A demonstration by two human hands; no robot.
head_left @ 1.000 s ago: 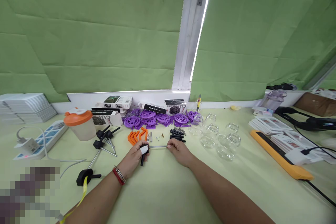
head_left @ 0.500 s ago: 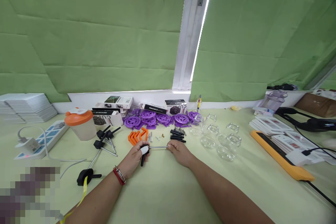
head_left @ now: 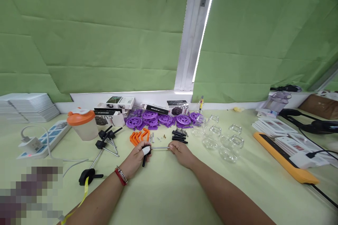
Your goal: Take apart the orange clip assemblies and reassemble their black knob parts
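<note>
My left hand (head_left: 136, 158), with a white wrap on its thumb, is closed around a black plastic handle piece (head_left: 144, 161) whose peg points down toward me. A thin metal rod (head_left: 160, 147) runs sideways from that piece across to my right hand (head_left: 182, 153). The fingertips of the right hand pinch the rod's far end, which they hide. Just beyond my left hand lie orange angled parts (head_left: 139, 136) and short metal pins (head_left: 151, 137). Black cylindrical parts (head_left: 179, 137) and small springs (head_left: 185, 132) are beyond my right hand.
Purple spoked discs (head_left: 165, 120) and boxes (head_left: 114, 117) line the back. At left are an orange-lidded container (head_left: 83, 124), black parts with rods (head_left: 104, 139) and a power strip (head_left: 54, 137). Clear glass-like cups (head_left: 228, 153) and an orange-yellow bar (head_left: 285, 158) occupy the right.
The whole view has shifted slightly. Both hands keep the same grip on the black handle piece and the metal rod.
</note>
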